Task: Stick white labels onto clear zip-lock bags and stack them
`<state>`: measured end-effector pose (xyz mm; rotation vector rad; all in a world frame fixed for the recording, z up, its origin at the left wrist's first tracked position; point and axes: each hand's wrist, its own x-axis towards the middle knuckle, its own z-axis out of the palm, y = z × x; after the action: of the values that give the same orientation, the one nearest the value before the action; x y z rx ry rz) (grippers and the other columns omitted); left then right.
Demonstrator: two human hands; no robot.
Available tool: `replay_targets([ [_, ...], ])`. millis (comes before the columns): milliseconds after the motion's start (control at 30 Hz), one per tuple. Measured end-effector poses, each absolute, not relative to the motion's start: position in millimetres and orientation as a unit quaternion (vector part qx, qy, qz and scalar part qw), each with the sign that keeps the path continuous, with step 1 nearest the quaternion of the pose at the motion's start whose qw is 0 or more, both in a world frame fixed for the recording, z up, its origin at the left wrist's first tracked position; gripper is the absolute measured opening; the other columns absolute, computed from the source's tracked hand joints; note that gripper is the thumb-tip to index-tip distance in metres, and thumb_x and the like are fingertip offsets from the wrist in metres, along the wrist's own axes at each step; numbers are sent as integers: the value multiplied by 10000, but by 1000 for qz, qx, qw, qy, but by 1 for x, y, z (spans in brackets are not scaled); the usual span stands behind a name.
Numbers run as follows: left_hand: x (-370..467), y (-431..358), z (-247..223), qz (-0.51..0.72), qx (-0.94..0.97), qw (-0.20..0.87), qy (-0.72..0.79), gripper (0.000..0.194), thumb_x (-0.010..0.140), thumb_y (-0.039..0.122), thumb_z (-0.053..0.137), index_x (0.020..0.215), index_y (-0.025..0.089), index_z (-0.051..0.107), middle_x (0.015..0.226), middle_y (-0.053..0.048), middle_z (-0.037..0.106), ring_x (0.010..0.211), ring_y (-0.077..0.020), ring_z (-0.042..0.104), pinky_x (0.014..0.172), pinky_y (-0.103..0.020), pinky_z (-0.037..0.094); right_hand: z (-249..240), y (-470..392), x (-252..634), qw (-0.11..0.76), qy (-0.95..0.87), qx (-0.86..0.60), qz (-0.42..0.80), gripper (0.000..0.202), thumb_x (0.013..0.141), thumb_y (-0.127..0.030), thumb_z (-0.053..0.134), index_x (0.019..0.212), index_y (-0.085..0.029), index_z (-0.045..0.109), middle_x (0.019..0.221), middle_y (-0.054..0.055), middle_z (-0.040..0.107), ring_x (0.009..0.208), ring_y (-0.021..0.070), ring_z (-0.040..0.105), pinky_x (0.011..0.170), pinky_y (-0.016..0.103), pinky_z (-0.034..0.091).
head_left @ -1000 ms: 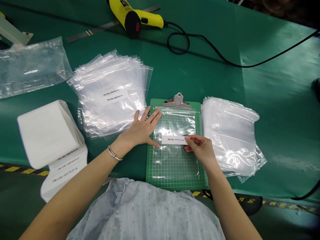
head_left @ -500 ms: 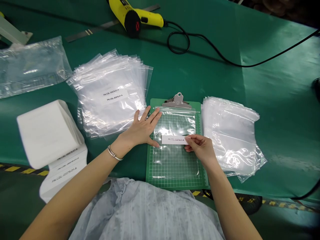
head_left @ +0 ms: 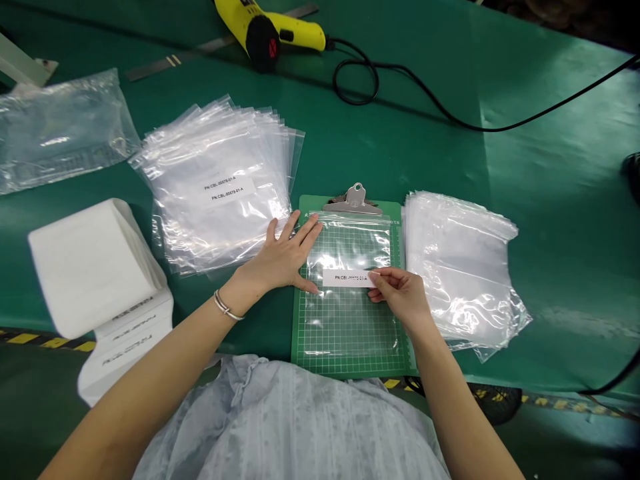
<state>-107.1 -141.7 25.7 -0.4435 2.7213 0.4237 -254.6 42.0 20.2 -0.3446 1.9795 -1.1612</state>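
A clear zip bag (head_left: 350, 327) lies flat on a green gridded clipboard (head_left: 296, 347) with a metal clip (head_left: 354, 200) at its top. My right hand (head_left: 400, 297) pinches the right end of a white printed label (head_left: 343, 278) over the middle of the bag. Whether the label's left end touches the plastic I cannot tell. With fingers spread, my left hand (head_left: 287, 257) rests at the bag's left edge, its fingertips near the upper left corner and its thumb close to the label.
Left of the clipboard lies a fanned stack of labelled clear bags (head_left: 220, 220); another bag stack (head_left: 460, 267) lies to its right. A folded label strip (head_left: 90, 267) sits at left. Behind are a yellow heat gun (head_left: 295, 32), its black cord (head_left: 425, 87), a steel ruler (head_left: 165, 65) and a larger plastic bag (head_left: 60, 133).
Both hands stay nearly where they were. The label's print reads more clearly now, and the whole view has shifted slightly.
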Motion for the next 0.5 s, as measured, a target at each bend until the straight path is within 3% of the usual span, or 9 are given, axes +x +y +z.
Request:
replay_targets([
  [300, -106, -141, 25, 155, -153, 161, 963, 1203, 630, 685, 597, 1370, 163, -196, 1495, -92, -93, 1326, -397, -138, 1020, -657, -6, 21, 41, -252, 394, 792, -139, -444, 341, 602, -476, 699, 733, -164, 661, 559, 29, 647, 461, 168, 606, 471, 316, 561],
  [500, -107, -139, 30, 127, -159, 171, 964, 1174, 636, 686, 594, 1407, 114, -81, 1489, -84, -96, 1339, -381, -114, 1031, -647, 33, 20, 41, -252, 388, 795, -147, -442, 245, 647, -409, 668, 720, -176, 649, 543, 13, 629, 465, 168, 611, 469, 301, 559],
])
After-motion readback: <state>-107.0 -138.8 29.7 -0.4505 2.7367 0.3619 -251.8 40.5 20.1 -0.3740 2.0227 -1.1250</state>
